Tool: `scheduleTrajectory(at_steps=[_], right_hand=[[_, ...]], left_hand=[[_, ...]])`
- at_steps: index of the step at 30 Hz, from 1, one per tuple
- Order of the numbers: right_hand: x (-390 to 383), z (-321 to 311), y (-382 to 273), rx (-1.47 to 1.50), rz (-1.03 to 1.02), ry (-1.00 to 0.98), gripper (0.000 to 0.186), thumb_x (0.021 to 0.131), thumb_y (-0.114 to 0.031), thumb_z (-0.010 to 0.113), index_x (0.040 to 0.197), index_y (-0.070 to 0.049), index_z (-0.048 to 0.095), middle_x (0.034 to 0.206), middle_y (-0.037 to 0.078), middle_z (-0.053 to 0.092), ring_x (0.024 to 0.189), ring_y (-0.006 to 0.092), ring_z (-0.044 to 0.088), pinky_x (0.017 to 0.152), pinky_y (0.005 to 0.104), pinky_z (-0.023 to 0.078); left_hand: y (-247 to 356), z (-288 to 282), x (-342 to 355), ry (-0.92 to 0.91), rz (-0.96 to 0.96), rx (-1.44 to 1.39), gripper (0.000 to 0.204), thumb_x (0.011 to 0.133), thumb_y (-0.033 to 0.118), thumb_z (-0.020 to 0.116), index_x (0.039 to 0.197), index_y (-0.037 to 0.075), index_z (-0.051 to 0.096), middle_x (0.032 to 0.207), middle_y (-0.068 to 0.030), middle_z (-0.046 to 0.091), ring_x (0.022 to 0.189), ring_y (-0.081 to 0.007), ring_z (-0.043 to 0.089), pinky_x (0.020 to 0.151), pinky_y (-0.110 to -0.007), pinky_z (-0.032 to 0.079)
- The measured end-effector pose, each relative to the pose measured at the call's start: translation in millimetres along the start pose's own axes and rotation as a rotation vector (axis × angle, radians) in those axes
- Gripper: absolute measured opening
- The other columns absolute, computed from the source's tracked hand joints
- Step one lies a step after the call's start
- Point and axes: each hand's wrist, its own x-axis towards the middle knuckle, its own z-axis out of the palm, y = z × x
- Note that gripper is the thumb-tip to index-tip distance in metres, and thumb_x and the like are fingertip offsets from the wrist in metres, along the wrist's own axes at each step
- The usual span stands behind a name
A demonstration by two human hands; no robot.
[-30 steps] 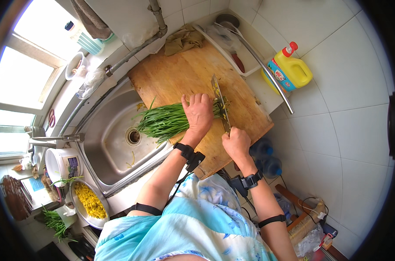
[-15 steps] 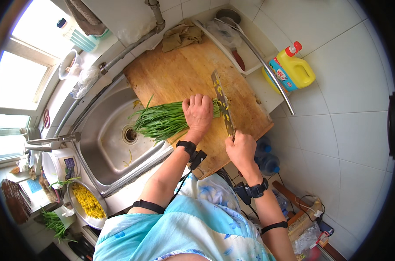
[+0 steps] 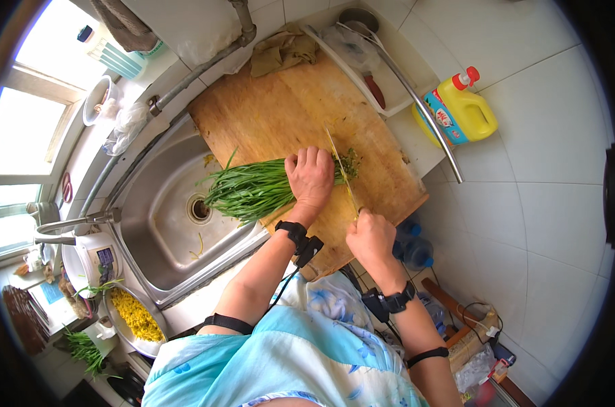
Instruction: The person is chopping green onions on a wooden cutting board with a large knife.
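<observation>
A bunch of long green chives (image 3: 250, 190) lies across the wooden cutting board (image 3: 267, 112), its leafy end reaching out over the sink. Pressing the bunch down near its right end, my left hand (image 3: 310, 178) has its fingers curled over the stalks. My right hand (image 3: 372, 237) grips the handle of a cleaver (image 3: 341, 166), whose blade stands nearly on edge just right of my left fingers. Beyond the blade sits a small heap of cut green pieces (image 3: 351, 163). Yellow bits cling along the blade.
The steel sink (image 3: 162, 197) with its drain lies left of the board. A bowl of yellow scrambled egg (image 3: 136, 313) stands at lower left. Behind the board are a crumpled cloth (image 3: 284, 53) and a white tray (image 3: 389, 102); a metal rail (image 3: 416, 98) passes before a yellow jug (image 3: 460, 112).
The cleaver has turned from showing its flat side to nearly edge-on, and its tip has dropped. Cut green pieces now show right of the blade. My left hand stays on the chives.
</observation>
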Motion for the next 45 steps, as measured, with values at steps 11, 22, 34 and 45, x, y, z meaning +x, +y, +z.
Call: scheduleTrajectory(at_steps=[11, 22, 34, 45], right_hand=[[12.6, 5.7, 8.5, 0.046, -0.044, 0.147, 0.017, 0.078, -0.017, 0.063, 0.073, -0.001, 0.063, 0.068, 0.022, 0.066, 0.063, 0.0404, 0.066, 0.059, 0.0483, 0.054], [-1.3, 0.8, 18.1, 0.090, -0.035, -0.005, 0.018, 0.078, -0.017, 0.063, 0.074, 0.000, 0.063, 0.068, 0.023, 0.065, 0.066, 0.0422, 0.065, 0.061, 0.0504, 0.053], [24.3, 13.7, 9.0, 0.043, -0.041, 0.136, 0.018, 0.077, -0.018, 0.064, 0.072, -0.001, 0.064, 0.069, 0.022, 0.066, 0.064, 0.0410, 0.066, 0.060, 0.0490, 0.054], [-5.3, -4.1, 9.0, 0.073, -0.001, -0.009, 0.018, 0.078, -0.017, 0.063, 0.073, 0.000, 0.064, 0.070, 0.024, 0.066, 0.069, 0.0424, 0.066, 0.064, 0.0501, 0.054]], left_hand=[[1.9, -1.0, 2.1, 0.013, 0.007, -0.014, 0.011, 0.083, 0.013, 0.065, 0.081, 0.011, 0.054, 0.084, -0.0047, 0.055, 0.086, -0.0249, 0.055, 0.082, -0.041, 0.041], [1.7, 1.1, 1.9, 0.029, -0.004, 0.002, 0.012, 0.080, 0.013, 0.066, 0.080, 0.011, 0.054, 0.084, -0.0045, 0.056, 0.085, -0.0246, 0.056, 0.081, -0.040, 0.041], [1.0, 0.9, 7.0, 0.031, 0.000, -0.009, 0.011, 0.081, 0.014, 0.065, 0.081, 0.011, 0.054, 0.086, -0.0047, 0.056, 0.086, -0.0247, 0.056, 0.081, -0.040, 0.041], [0.8, 3.9, 2.1, 0.028, -0.010, -0.010, 0.011, 0.080, 0.014, 0.066, 0.082, 0.011, 0.055, 0.085, -0.0049, 0.056, 0.085, -0.0249, 0.056, 0.082, -0.040, 0.041]])
